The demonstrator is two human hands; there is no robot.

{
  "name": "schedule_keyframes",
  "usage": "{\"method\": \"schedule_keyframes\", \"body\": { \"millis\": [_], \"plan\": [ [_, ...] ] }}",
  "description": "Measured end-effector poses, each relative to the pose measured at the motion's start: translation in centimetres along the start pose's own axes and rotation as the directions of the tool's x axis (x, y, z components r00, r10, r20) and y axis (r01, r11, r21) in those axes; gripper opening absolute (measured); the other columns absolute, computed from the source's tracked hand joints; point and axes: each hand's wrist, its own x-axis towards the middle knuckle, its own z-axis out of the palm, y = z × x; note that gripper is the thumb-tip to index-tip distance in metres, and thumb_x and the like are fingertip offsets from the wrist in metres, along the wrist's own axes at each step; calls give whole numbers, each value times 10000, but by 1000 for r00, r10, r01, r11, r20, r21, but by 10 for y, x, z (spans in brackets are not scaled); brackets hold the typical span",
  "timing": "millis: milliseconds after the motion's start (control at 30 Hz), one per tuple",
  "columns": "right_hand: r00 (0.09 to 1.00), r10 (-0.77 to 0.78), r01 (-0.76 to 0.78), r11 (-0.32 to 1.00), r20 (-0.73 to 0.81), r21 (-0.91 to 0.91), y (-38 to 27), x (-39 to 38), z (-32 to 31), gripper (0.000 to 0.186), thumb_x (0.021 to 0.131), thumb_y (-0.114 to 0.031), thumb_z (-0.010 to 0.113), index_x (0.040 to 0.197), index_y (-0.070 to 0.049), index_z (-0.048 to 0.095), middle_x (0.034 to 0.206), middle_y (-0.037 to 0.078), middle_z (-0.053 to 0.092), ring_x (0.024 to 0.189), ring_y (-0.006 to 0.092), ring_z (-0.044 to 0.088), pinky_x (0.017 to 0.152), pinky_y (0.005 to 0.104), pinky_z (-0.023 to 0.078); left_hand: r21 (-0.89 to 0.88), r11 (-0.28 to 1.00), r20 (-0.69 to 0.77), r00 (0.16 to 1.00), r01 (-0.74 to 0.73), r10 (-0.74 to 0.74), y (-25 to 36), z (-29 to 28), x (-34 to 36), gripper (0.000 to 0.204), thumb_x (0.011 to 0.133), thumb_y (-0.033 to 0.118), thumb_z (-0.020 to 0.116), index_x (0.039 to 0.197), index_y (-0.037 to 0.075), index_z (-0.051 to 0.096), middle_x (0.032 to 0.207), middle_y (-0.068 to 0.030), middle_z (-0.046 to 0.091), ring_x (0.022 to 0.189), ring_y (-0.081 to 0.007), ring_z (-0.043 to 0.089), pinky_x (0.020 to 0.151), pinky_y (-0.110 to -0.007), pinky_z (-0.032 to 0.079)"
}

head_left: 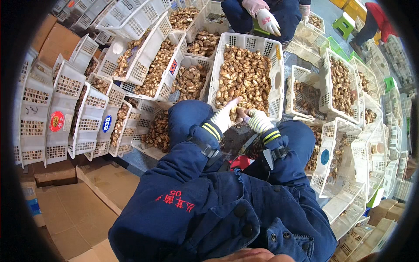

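Note:
My left hand [224, 115], in a pale striped glove, is closed on a brown mushroom [239, 114] at the near rim of a white plastic crate [276, 76] heaped with brown mushrooms [242, 74]. My right hand [257, 121], gloved the same way, is closed beside it with its fingertips at that mushroom; whether it also holds something small I cannot make out. Dark debris [239, 139] and a red object [239, 162] lie below my hands, between my knees.
Stacked white crates [94, 113], many holding mushrooms, crowd both sides. Flattened cardboard [74, 201] lies at lower left. A co-worker's gloved hand [268, 22] hangs beyond the middle crate. Another person in red [384, 24] is at upper right, near green stools [344, 25].

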Motion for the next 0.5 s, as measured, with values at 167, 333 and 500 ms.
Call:
{"method": "schedule_keyframes", "body": {
  "millis": [167, 333, 500],
  "plan": [
    [887, -165, 232, 967, -431, 107, 10, 3, 2, 253, 866, -209, 572, 1050, -42, 614, 844, 123, 658, 731, 182, 615, 662, 288, 483, -44, 998, -86, 995, -55, 52, 3, 10, -2, 301, 933, 285, 492, 1206, 158, 498, 861, -48, 588, 810, -180, 606, 711, -306, 525],
    [874, -52, 264, 886, -482, 382, 3, 8, 1, 229, 877, -224, 570, 1001, -41, 630, 786, 91, 649, 689, 147, 587, 669, 271, 470, -148, 963, -50, 974, -224, 219, -5, -8, 12, 238, 957, 207, 433, 1169, 137, 514, 1014, -129, 617, 926, -246, 611, 749, -378, 532],
    [969, -24, 127, 901, -244, 415, -33, -13, -5, 292, 866, -295, 617, 992, -34, 640, 786, 41, 653, 728, 92, 568, 689, 255, 467, -197, 947, 27, 964, -254, 265, -8, -13, 14, 260, 950, 204, 444, 1188, 122, 510, 1069, -148, 611, 940, -288, 600, 752, -411, 529]
  ]
}}
